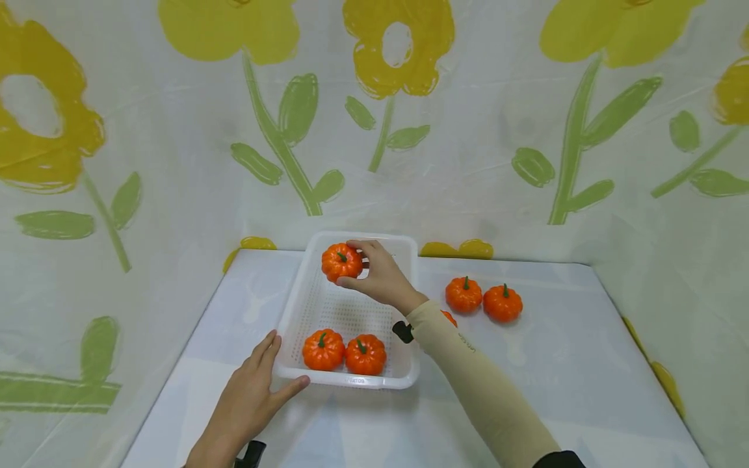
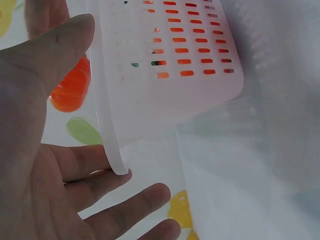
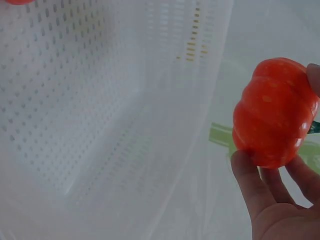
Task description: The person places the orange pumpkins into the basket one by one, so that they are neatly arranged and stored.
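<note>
My right hand (image 1: pixel 380 276) grips a small orange toy pumpkin (image 1: pixel 342 262) with a green stem, thumb on one side and fingers on the other. It holds the pumpkin over the far part of a white perforated plastic basket (image 1: pixel 283 331). In the right wrist view, the held pumpkin (image 3: pixel 272 112) appears beside the basket wall (image 3: pixel 165 165). Two more pumpkins, a left one (image 1: pixel 323 350) and a right one (image 1: pixel 365 355), sit in the basket's near end. My left hand (image 1: pixel 246 390), fingers spread and fairly straight, touches the rim (image 2: pixel 107 125) at the near left corner.
Right of the basket, two pumpkins, one (image 1: pixel 463 295) beside the other (image 1: pixel 502 303), stand on the pale table (image 1: pixel 562 364). Another pumpkin (image 1: pixel 449 318) is mostly hidden behind my right forearm. A flower-printed curtain (image 1: pixel 468 162) encloses the table's back and sides.
</note>
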`<state>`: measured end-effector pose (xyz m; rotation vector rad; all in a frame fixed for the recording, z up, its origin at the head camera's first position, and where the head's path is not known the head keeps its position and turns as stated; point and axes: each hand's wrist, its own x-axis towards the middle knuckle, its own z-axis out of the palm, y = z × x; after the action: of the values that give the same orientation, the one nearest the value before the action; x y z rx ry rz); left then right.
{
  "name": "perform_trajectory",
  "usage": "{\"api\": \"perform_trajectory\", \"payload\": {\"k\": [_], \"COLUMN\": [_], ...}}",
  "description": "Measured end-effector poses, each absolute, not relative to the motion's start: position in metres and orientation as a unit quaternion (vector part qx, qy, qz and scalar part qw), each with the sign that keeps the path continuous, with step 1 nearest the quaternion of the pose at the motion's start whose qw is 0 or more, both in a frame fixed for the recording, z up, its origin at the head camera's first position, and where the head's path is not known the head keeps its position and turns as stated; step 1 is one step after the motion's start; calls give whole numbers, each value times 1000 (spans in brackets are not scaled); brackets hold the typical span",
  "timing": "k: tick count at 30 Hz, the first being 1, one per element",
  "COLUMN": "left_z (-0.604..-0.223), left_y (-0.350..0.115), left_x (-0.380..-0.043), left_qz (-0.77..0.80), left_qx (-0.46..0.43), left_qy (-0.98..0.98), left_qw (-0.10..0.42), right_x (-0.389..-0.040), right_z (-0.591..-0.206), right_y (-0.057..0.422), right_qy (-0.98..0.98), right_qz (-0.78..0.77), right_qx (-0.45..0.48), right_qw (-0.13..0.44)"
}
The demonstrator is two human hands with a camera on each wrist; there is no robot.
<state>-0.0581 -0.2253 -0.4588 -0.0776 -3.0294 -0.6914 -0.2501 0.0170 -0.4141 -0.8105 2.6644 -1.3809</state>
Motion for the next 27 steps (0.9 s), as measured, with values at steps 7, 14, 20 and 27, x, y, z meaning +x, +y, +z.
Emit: {"api": "perform_trajectory", "payload": {"k": [7,14,20,27], "left_z": [-458,-460,-461,-462], "left_y": [-226,-226,-227,-227], "left_x": [-58,-58,-58,-58], "left_qz": [-226,-231,-235,-239], "left_qx": [-24,-25,-27,-30], "left_qy": [-974,-973,-971,-970], "left_qw": [15,17,20,22], "right_x": [-247,-244,-245,-248], "right_z": [-428,-446,-463,-470], "right_y": [1,-10,-15,-19], "right_qy": [880,890,892,892], "right_qz": [-391,-352,-333,-323], "right_qx": [-262,-261,-269,-273], "right_qw": [66,125,147,159]}}
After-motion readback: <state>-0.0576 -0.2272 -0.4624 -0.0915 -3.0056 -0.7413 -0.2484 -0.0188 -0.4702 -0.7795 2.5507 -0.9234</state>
